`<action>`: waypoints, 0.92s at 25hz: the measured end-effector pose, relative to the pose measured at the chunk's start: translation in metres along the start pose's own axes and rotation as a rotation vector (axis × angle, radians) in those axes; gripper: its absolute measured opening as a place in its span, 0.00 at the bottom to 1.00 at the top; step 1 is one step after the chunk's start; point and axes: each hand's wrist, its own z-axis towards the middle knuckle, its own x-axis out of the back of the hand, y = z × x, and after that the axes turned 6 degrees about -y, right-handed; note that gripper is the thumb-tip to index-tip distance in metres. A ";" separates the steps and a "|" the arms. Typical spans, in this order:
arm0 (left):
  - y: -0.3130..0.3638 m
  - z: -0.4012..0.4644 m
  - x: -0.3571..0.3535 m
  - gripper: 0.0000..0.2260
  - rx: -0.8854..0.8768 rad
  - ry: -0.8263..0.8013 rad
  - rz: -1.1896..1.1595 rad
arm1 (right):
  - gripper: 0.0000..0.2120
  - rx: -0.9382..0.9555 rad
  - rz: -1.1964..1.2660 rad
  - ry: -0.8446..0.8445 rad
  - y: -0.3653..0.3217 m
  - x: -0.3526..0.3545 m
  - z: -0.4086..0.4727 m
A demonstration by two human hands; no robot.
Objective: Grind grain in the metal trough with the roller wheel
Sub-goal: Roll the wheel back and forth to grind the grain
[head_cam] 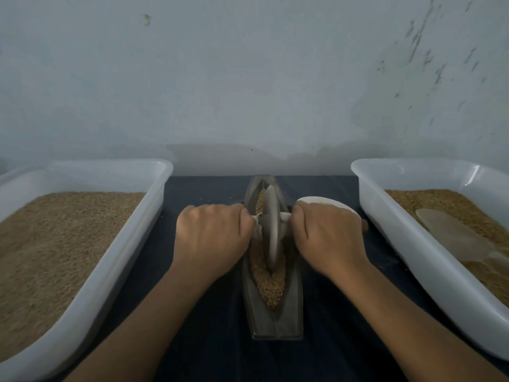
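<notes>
A narrow boat-shaped metal trough lies lengthwise on the dark cloth in the middle. Brown grain fills its groove. A grey roller wheel stands upright in the groove, about midway along the trough. My left hand grips the axle handle on the wheel's left side. My right hand grips the handle on the right side, whose brown end pokes out past my fist. Most of both handles is hidden inside my fists.
A white plastic tub of fine brown grain sits at the left. A second white tub at the right holds grain and a pale scoop. A white bowl rests behind my right hand. A pale wall rises close behind.
</notes>
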 end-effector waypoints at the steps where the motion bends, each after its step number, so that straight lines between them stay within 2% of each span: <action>1: -0.003 0.009 0.000 0.17 -0.047 -0.009 0.055 | 0.26 -0.021 -0.018 -0.013 0.003 -0.003 0.010; 3: -0.010 0.035 -0.010 0.14 -0.102 -0.106 0.106 | 0.27 -0.055 -0.060 -0.057 0.010 -0.014 0.042; 4: -0.015 0.052 -0.020 0.12 -0.052 -0.151 0.066 | 0.26 -0.058 -0.090 -0.097 0.013 -0.022 0.061; 7: -0.023 0.089 -0.035 0.20 0.129 -0.258 -0.082 | 0.24 -0.086 -0.050 -0.217 0.023 -0.030 0.099; 10: -0.021 0.082 -0.037 0.16 0.064 -0.166 -0.012 | 0.22 -0.024 -0.107 -0.185 0.023 -0.029 0.093; 14: -0.015 0.024 -0.024 0.12 -0.058 -0.072 0.122 | 0.28 -0.021 -0.119 -0.033 0.002 -0.011 0.047; 18: -0.005 -0.008 -0.003 0.17 0.000 0.017 -0.073 | 0.23 0.013 0.029 0.044 -0.005 0.003 -0.004; 21: -0.003 -0.019 0.002 0.17 0.017 0.065 -0.104 | 0.20 0.042 0.033 0.076 -0.007 0.009 -0.015; 23: -0.005 -0.016 -0.002 0.16 0.004 0.022 -0.078 | 0.23 0.052 -0.024 0.063 -0.008 0.006 -0.007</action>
